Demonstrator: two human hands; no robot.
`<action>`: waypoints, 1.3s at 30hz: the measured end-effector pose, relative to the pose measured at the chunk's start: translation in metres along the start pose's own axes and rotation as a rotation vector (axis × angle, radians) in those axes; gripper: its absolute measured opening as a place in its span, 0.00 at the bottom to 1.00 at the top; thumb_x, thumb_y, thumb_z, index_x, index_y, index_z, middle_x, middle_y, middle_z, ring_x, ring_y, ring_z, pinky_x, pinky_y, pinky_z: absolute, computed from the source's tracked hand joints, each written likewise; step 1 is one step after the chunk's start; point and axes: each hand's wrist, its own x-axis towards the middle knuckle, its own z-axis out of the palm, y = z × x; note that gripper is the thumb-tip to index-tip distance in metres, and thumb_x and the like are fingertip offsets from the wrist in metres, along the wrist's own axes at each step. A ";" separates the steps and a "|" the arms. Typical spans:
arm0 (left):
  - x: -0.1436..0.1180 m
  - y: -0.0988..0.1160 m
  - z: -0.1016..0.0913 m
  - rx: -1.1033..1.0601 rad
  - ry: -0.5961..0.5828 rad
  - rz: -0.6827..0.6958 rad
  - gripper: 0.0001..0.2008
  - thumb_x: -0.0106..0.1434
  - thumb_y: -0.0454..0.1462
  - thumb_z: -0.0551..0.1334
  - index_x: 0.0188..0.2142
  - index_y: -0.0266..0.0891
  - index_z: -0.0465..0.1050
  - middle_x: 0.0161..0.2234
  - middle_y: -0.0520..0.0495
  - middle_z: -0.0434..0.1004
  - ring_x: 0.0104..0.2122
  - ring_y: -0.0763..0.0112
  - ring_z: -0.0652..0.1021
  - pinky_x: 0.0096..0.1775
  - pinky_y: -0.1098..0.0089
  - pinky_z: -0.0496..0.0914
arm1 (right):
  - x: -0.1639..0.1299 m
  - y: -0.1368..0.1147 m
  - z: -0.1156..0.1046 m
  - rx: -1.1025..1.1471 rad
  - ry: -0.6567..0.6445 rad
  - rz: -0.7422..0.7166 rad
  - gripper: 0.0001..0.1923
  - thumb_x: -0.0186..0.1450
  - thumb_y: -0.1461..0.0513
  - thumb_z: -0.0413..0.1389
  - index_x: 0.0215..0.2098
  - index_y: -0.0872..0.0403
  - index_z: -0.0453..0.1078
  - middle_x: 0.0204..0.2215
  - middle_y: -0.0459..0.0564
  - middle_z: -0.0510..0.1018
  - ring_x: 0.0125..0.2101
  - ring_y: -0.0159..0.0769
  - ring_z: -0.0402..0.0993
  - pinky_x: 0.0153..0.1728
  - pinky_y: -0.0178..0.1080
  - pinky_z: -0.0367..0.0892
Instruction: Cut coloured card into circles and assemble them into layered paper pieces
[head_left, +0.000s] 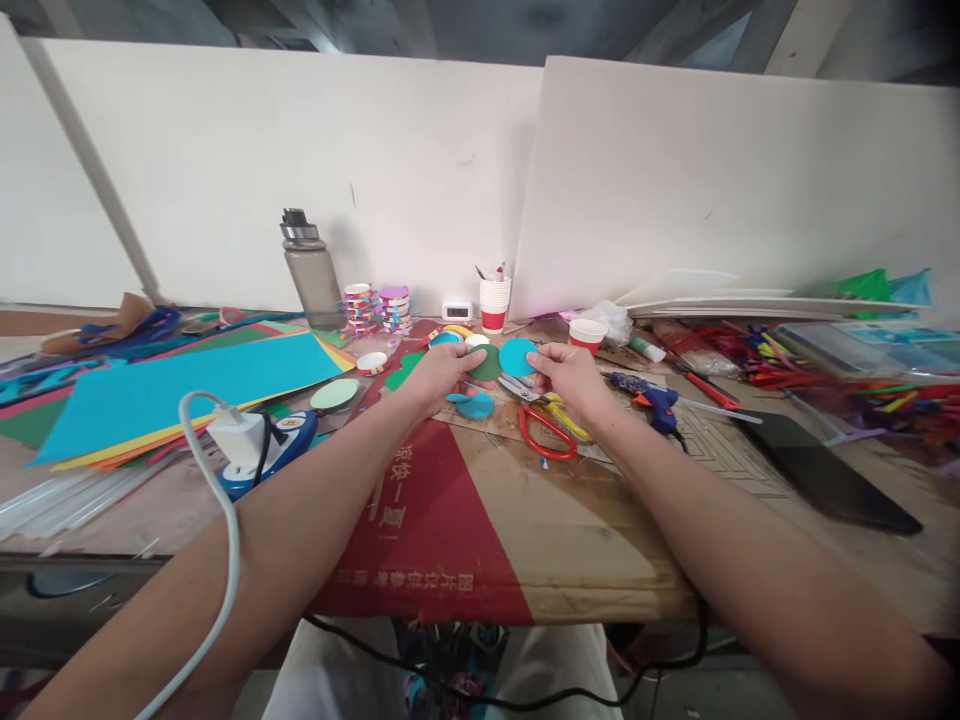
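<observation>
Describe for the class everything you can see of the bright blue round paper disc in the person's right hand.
The bright blue round paper disc looks thin, plain and flat, like coloured paper or card, with a neatly curved outline. The right hand pinches it at its right edge, covering a little of it. It is held up with one broad face toward the camera. Beside it is the dark green round paper disc in the left hand; whether their edges touch is unclear.
</observation>
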 end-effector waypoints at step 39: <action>-0.005 -0.004 0.023 -0.343 -0.185 -0.134 0.21 0.71 0.49 0.49 0.41 0.34 0.72 0.34 0.39 0.81 0.28 0.68 0.80 0.27 0.72 0.73 | -0.004 0.009 0.005 -0.260 -0.111 -0.242 0.11 0.59 0.55 0.58 0.30 0.55 0.73 0.24 0.46 0.76 0.24 0.31 0.68 0.26 0.34 0.63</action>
